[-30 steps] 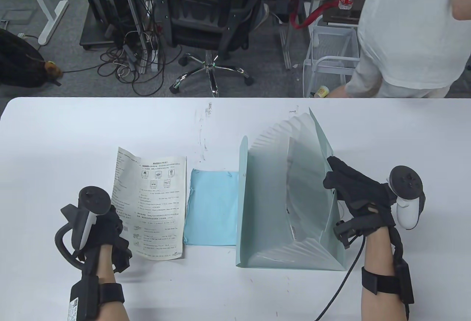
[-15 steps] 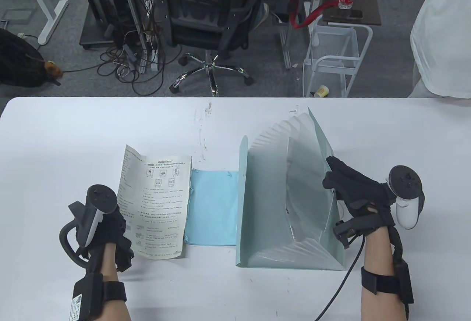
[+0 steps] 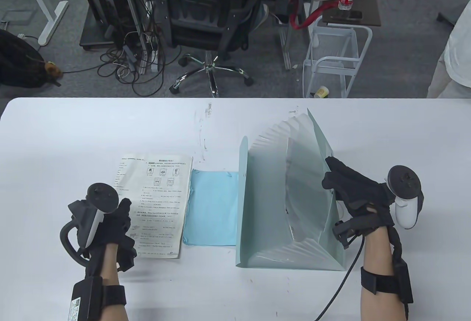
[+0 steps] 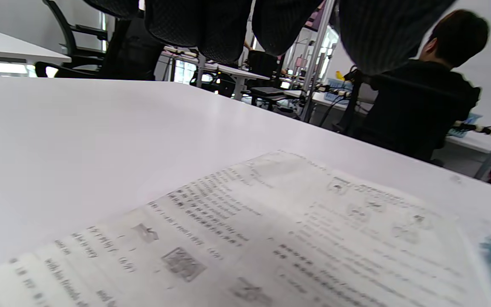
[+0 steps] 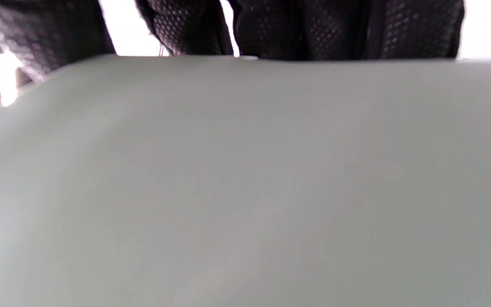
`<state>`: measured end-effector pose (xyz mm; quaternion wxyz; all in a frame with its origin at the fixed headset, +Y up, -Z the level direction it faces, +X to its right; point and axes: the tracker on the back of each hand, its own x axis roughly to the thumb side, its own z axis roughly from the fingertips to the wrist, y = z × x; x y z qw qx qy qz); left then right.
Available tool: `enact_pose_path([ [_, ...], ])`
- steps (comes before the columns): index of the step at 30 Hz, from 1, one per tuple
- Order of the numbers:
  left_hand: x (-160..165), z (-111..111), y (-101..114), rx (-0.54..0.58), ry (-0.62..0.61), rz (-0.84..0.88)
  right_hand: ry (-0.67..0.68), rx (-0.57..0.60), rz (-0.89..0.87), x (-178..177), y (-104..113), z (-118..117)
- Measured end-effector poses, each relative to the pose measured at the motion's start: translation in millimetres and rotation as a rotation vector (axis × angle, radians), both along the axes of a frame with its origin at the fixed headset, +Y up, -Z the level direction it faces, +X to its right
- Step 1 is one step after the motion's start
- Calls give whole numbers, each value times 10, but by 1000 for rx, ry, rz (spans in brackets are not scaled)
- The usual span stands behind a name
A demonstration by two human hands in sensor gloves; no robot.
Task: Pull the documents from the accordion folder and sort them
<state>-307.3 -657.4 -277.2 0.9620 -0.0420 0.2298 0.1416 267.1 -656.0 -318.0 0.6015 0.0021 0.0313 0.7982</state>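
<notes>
The right hand (image 3: pixel 358 194) grips the top edge of the right cover of the accordion folder (image 3: pixel 290 203), fingers hooked over the rim as the right wrist view shows, keeping the pockets fanned open. The left hand (image 3: pixel 114 225) rests at the lower left corner of a printed sheet (image 3: pixel 156 205); in the left wrist view its fingers (image 4: pixel 211 25) hang loosely apart above the paper, but whether they still touch the sheet I cannot tell. A second ago that sheet was curled up along its left edge and tilted in the hand; now it lies flat on the table (image 3: pixel 73 133), just beside a light blue sheet (image 3: pixel 213 207) that sits against the folder's left cover. That suggests one document has been placed in its own spot, so the left hand is likely free to go back for another while the folder stays braced. The white tabletop carries a few dark scuff marks (image 3: pixel 204 129) near its far edge. Beyond it are an office chair (image 3: pixel 209 15), tangled cables (image 3: pixel 136 63) on grey carpet, a white wire cart (image 3: pixel 335 52), and a person in a white shirt (image 3: pixel 456 63), who has moved off toward the right edge.
</notes>
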Motion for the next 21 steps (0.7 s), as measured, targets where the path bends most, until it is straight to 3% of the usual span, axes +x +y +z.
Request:
enact_pose_path([
  [10,1317,115,878,322,-428,51,14,4,27,-65,3,-8],
  [14,1862,152,1048,370,-599,59,11,4,10,-36,0,-7],
  [17,2295,160,1059,302,-709,93,9,1,-16,9,-9,-8],
  [21,2826,177,958,125,-808,24,14,0,-60,70,-35,-18],
])
